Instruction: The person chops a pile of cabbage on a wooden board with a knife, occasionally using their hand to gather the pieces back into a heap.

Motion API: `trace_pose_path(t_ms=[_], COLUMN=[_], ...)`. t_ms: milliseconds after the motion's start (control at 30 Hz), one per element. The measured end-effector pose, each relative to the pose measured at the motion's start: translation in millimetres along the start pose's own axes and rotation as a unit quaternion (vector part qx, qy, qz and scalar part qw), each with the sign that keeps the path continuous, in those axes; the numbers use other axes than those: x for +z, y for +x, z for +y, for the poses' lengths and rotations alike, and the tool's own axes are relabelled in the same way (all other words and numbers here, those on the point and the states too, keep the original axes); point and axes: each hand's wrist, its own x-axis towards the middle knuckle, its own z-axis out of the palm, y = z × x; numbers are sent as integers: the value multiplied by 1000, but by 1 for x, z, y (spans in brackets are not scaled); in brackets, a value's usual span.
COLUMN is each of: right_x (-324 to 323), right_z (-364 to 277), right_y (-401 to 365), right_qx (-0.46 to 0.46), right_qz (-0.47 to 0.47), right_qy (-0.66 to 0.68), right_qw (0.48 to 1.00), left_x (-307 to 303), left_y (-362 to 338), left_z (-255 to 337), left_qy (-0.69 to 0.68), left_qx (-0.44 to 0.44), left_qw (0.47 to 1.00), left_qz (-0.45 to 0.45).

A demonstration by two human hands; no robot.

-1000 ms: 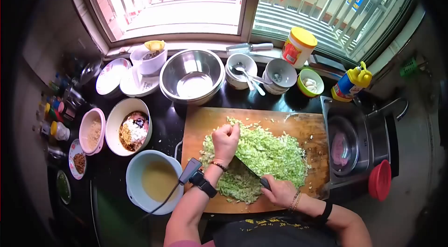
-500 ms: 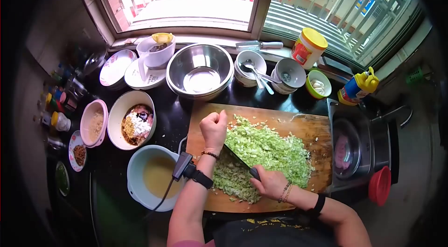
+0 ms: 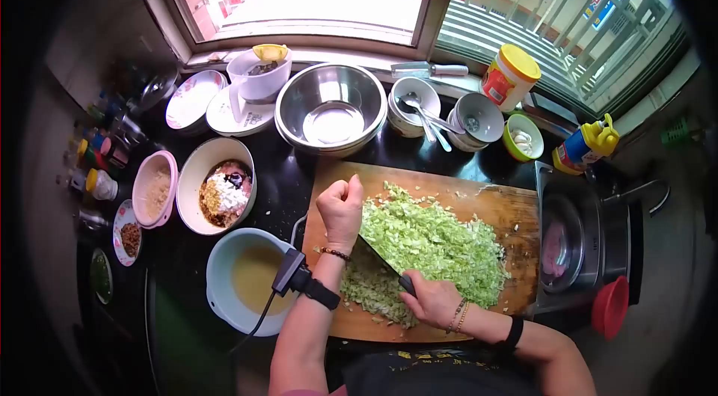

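My right hand [image 3: 434, 299] is wrapped round the black handle [image 3: 407, 284] of a kitchen knife. Its dark blade [image 3: 378, 255] slants up and left through finely chopped pale green cabbage [image 3: 430, 243], its far end passing behind my left wrist. Beside the pile's left edge, my left hand [image 3: 341, 207] is closed in a fist, thumb side up, with nothing poking out of it. Under the cabbage is a wooden cutting board [image 3: 520, 209], with small bits scattered over its right side.
Left of the board are a bowl of yellowish liquid [image 3: 250, 276], a bowl of seasoned mince [image 3: 224, 194] and a pink bowl [image 3: 155, 190]. Behind it stand steel bowls [image 3: 331, 108], stacked small bowls [image 3: 476, 119] and a green bowl of garlic [image 3: 523, 138]. A sink [image 3: 598, 239] lies right.
The whole view has shifted slightly, with background things now a little farther right. The knife and both hands stay nearly in the same place against the cabbage.
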Motion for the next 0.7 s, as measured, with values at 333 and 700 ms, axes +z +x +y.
trace_pose_path(t_ms=[333, 700], right_x=[-5, -127], right_z=[9, 36], right_y=[-1, 79], right_qx=[9, -296], right_qz=[-49, -42], right_qy=[-2, -205], right_qw=[999, 932], left_x=[-4, -23], left_y=[-18, -51], left_z=[-10, 27], left_qy=[14, 13], left_qx=[-39, 2], left_qw=[998, 980], left_qz=[42, 197])
